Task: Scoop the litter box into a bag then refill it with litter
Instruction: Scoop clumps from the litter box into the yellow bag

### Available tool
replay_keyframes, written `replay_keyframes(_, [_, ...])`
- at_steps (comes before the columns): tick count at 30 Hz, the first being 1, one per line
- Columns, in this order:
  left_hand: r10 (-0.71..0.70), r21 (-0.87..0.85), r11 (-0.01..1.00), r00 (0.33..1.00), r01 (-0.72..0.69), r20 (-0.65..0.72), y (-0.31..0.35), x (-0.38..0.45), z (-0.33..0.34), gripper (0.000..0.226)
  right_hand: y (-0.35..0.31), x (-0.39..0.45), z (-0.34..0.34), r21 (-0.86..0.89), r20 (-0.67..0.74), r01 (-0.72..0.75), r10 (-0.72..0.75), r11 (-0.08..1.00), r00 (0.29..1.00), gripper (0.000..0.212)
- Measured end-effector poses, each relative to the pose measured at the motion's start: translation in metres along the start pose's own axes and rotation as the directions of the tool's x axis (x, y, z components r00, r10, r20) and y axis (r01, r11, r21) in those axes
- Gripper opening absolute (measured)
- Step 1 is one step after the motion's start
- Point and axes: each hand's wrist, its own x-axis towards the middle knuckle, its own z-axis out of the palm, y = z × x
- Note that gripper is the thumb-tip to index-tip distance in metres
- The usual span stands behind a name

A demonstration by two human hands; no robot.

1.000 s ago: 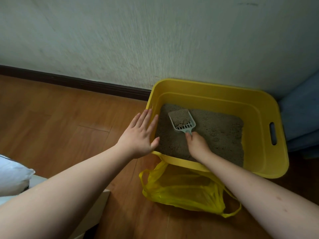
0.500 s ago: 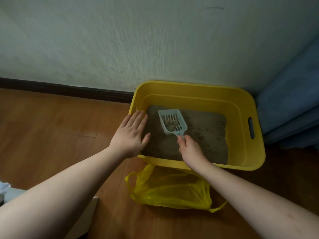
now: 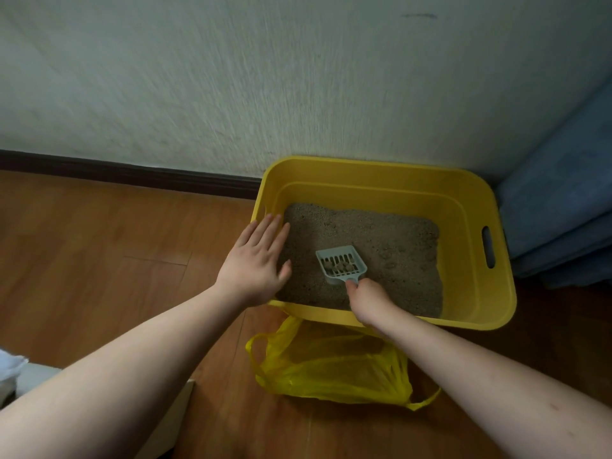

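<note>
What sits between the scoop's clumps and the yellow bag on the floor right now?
In the head view, the right hand gripping the scoop, a strip of litter, then the litter box's near wall before the bag.

Two bare forearms, no sleeves, left hand (image 3: 256,264), right hand (image 3: 367,301)

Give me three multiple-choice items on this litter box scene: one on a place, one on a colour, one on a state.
1. Where does the plastic bag lie?
A. inside the box
B. on the floor before the litter box
C. against the wall

2. What colour is the scoop?
A. pale blue-grey
B. red
C. black

3. How is the left hand?
A. gripping the bag
B. flat on the box's left rim
C. holding the scoop

Key: B, the bag lies nearer than the box; A, pale plastic shows; B, straight fingers rest on the rim, while the right hand grips the scoop.
</note>
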Motion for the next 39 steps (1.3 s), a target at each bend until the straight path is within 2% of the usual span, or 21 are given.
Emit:
replay_keyframes(5, [0.004, -0.001, 1.0, 1.0, -0.004, -0.005, 0.0, 0.0, 0.001, 0.072, -0.005, 0.012, 0.004, 0.044, 0.006, -0.121, 0.121, 0.992, 0.993, 0.036])
replay_keyframes(11, [0.003, 0.005, 1.0, 1.0, -0.003, 0.003, 0.0, 0.0, 0.001, 0.074, -0.027, 0.034, 0.009, -0.071, -0.014, -0.065, 0.064, 0.995, 0.998, 0.036])
replay_keyframes(17, [0.002, 0.007, 1.0, 1.0, -0.002, 0.005, -0.001, 0.0, 0.0, 0.075, -0.058, 0.053, 0.005, 0.114, -0.02, -0.086, 0.088, 0.99, 0.996, 0.032])
replay_keyframes(23, [-0.013, 0.0, 1.0, 1.0, 0.013, 0.016, -0.003, 0.0, -0.002, 0.075, -0.066, 0.063, 0.014, 0.197, -0.054, -0.047, 0.059, 0.979, 0.997, 0.04])
replay_keyframes(26, [-0.014, 0.0, 1.0, 1.0, 0.014, 0.02, -0.004, -0.001, -0.002, 0.074, -0.061, 0.063, 0.022, 0.179, -0.118, -0.001, 0.023, 0.984, 0.993, 0.043])
replay_keyframes(35, [-0.02, -0.033, 0.999, 1.0, 0.021, 0.017, -0.005, -0.001, -0.003, 0.073, -0.048, 0.031, 0.024, 0.234, -0.237, 0.117, -0.06, 0.965, 0.97, 0.033])
replay_keyframes(39, [-0.019, -0.037, 0.999, 1.0, 0.019, -0.003, -0.005, -0.002, -0.002, 0.072, -0.04, 0.008, 0.026, 0.219, -0.241, 0.165, -0.111, 0.962, 0.964, 0.032])
